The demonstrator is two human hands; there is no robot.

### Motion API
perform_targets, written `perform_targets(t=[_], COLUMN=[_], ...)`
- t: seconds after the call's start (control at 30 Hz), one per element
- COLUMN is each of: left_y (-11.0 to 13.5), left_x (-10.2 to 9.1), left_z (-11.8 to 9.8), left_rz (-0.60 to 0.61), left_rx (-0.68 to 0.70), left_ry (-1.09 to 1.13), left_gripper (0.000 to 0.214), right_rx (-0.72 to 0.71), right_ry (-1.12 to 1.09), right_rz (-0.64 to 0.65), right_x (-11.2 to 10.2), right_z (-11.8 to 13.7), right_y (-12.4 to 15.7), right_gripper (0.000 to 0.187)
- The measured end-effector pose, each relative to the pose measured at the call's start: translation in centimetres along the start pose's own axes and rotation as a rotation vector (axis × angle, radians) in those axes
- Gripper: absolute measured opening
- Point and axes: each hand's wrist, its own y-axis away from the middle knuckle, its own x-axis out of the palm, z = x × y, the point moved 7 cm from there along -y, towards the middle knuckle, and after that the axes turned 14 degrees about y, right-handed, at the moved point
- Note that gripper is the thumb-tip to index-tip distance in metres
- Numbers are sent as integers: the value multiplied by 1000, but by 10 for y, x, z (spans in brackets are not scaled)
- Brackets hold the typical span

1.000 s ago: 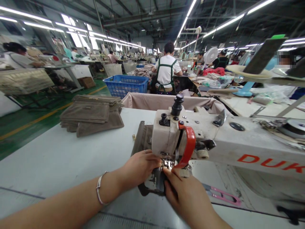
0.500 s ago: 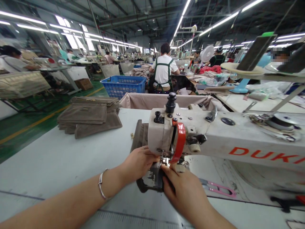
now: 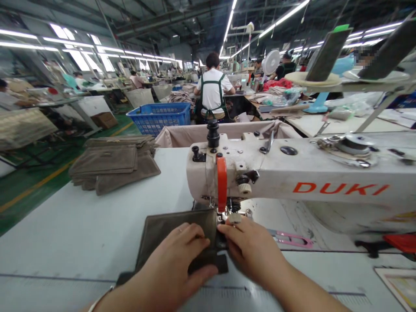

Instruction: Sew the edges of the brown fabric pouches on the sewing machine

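A flat dark brown fabric panel lies on the pale table, its right edge beside the presser foot of a white sewing machine. My left hand rests on the panel with bent fingers, the thumb spread apart from them. A small dark strip pokes out near that thumb. Close to the presser foot, my right hand has its index finger and thumb together at the panel's right edge, the other fingers curled under. Its exact grip is partly hidden.
A stack of brown fabric pieces lies at the table's left back. Pink-handled thread snips lie under the machine arm. Behind stand a cloth-lined bin, a blue basket and a seated person. Thread cones stand at right.
The brown panel has come out from behind the machine head and turned, now lying to the foot's left. My left hand has moved back toward me onto it. The view has shifted right.
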Motion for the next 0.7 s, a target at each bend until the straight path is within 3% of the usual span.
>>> perform_targets(t=[0.13,0.3,0.53,0.7], left_y=[14,19,17,14], left_x=[11,20,22,16], left_z=[-18,-21,-26,-24], left_rz=[-54,-131,-58,-25], left_rx=[115,193,308,322], left_ry=[-102,-72,-64,-37], left_gripper=[54,39,42,37], right_rx=[-48,-108,-126,-145], right_ry=[4,-14,12,-11], right_rz=[-33,-60,-6,-87], right_x=[-1,-2,-3,-2], right_z=[-1,1,9,10], right_y=[3,5,6,8], right_gripper=[36,34,43,43])
